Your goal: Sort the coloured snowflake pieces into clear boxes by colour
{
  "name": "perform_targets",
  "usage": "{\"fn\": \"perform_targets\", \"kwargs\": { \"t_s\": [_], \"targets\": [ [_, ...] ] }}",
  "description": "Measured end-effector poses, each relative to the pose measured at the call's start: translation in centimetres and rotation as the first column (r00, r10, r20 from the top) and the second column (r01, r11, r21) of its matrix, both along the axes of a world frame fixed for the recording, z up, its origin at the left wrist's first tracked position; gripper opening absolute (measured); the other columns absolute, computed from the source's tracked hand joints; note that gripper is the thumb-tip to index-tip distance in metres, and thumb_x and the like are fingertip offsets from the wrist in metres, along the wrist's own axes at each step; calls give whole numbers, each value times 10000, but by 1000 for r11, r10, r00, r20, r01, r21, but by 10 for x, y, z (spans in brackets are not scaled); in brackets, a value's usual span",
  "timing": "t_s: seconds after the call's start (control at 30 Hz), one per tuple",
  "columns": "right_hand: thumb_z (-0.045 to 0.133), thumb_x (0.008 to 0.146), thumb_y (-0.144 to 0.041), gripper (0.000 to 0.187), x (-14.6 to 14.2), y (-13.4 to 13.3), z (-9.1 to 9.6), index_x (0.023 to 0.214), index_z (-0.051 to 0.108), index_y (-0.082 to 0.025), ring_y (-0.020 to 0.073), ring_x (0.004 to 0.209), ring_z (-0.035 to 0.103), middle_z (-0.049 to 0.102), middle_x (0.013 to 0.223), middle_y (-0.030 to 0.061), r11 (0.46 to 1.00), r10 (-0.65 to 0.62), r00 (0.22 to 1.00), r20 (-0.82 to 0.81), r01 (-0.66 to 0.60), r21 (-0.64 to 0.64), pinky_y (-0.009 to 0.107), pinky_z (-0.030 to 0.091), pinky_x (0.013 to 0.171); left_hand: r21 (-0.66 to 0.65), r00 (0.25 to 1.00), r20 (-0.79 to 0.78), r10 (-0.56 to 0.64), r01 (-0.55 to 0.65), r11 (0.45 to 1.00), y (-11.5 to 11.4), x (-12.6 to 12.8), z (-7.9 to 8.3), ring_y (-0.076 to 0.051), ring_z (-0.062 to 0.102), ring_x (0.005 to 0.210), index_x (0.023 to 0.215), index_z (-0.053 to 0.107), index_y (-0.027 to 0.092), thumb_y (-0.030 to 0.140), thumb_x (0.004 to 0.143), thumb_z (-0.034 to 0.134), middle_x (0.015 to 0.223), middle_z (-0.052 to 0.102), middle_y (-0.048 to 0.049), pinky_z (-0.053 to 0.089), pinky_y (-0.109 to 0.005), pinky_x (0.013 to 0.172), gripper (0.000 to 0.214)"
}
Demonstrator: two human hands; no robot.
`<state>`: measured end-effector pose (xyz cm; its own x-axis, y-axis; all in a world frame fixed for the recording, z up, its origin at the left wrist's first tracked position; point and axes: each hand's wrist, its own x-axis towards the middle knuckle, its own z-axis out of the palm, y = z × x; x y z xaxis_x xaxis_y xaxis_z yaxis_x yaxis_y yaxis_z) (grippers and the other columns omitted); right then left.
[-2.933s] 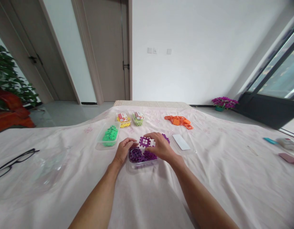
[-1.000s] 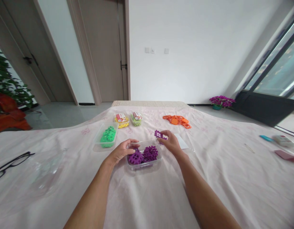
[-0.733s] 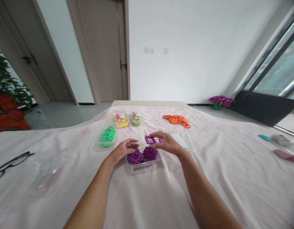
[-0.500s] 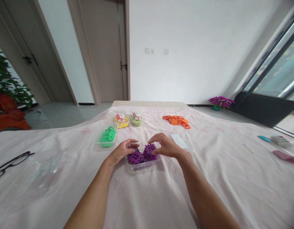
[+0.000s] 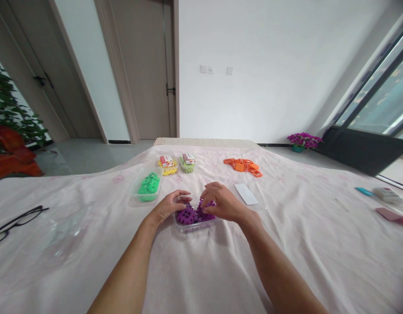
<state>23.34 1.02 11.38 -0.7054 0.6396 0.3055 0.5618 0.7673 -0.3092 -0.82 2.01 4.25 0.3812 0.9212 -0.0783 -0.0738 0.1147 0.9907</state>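
Observation:
A clear plastic box [image 5: 201,226] stands in front of me with purple notched building pieces [image 5: 186,215] in it. Around the box's left rim, my left hand [image 5: 170,206] is closed, its thumb inside against a purple piece. My right hand [image 5: 221,203] reaches over the right side, fingers curled down onto other purple pieces [image 5: 206,213]; these are partly hidden beneath the fingers. Left of the box sits a clear tub [image 5: 133,196] holding green pieces [image 5: 149,185].
Behind are two lidded boxes, one with yellow pieces [image 5: 169,172], one with light green pieces [image 5: 187,166]. Orange pieces [image 5: 242,166] lie back right. A white card [image 5: 246,194] rests beside my right hand. Eyeglasses [image 5: 20,221] and clear plastic [image 5: 66,235] lie at left.
My right hand has shifted slightly left over the purple pieces, its fingers now covering more of them. My left hand keeps its place on the box.

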Motion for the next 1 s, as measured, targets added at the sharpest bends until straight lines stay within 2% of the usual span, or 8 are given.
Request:
{"fn": "perform_targets", "kwargs": {
  "t_s": [0.1,0.23,0.47,0.67,0.77,0.83,0.93,1.0],
  "targets": [
    [800,710,-239,72,-12,-3,-6,766,760,-260,208,1022,566,709,937,8,1000,0,999,33,-1,10,332,402,925,12,1000,-1,2,-2,1000,-1,0,1,-300,579,1210,1163,596,167,220,650,789,1180,689,-142,407,-433,1029,551],
    [845,679,-310,147,-24,-3,-19,722,736,-222,206,949,563,685,809,19,997,-81,994,72,79,26,316,404,863,16,1000,0,-7,7,1000,0,-1,-1,-293,572,1224,1175,590,172,214,671,779,1185,686,-139,413,-427,1028,540],
    [714,835,-352,184,-32,-2,-30,739,723,-195,203,906,565,679,788,50,975,-202,978,43,197,98,320,391,841,16,1000,14,-28,28,999,2,-2,-6,-276,596,1187,1204,572,185,275,714,779,1198,677,-122,439,-409,1000,540],
    [660,875,-332,189,-35,-3,-29,753,717,-199,205,928,579,692,824,58,967,-243,970,-4,243,72,324,408,850,-10,998,17,-56,56,998,0,-1,0,-279,598,1178,1203,571,182,231,644,822,1193,677,-129,441,-400,990,615],
    [612,894,-267,152,-18,10,-29,805,721,-210,187,915,613,718,881,44,953,-293,941,-168,302,33,328,421,901,-25,999,5,-47,47,999,1,-1,2,-282,591,1193,1195,582,188,224,638,819,1195,684,-130,430,-407,999,606],
    [584,883,-219,146,4,24,-34,892,730,-220,195,953,634,735,969,40,905,-417,875,-245,424,-27,335,434,919,-31,999,-9,-39,38,999,1,-1,3,-282,586,1202,1179,591,189,220,640,806,1205,684,-133,427,-407,999,581],
    [556,849,-171,267,44,44,-49,1056,722,-206,216,1016,652,731,1084,61,793,-609,775,-169,594,-137,330,457,918,-29,999,-18,-41,41,999,1,0,4,-276,591,1189,1162,598,190,205,647,769,1222,680,-134,439,-400,975,543],
    [570,820,-152,356,64,54,-64,1151,698,-188,241,1119,615,705,1172,84,759,-650,757,-68,642,-107,340,426,979,-28,999,-13,-42,42,999,1,0,3,-266,605,1159,1156,599,191,197,651,745,1229,678,-129,446,-391,959,527]
  ]
}}
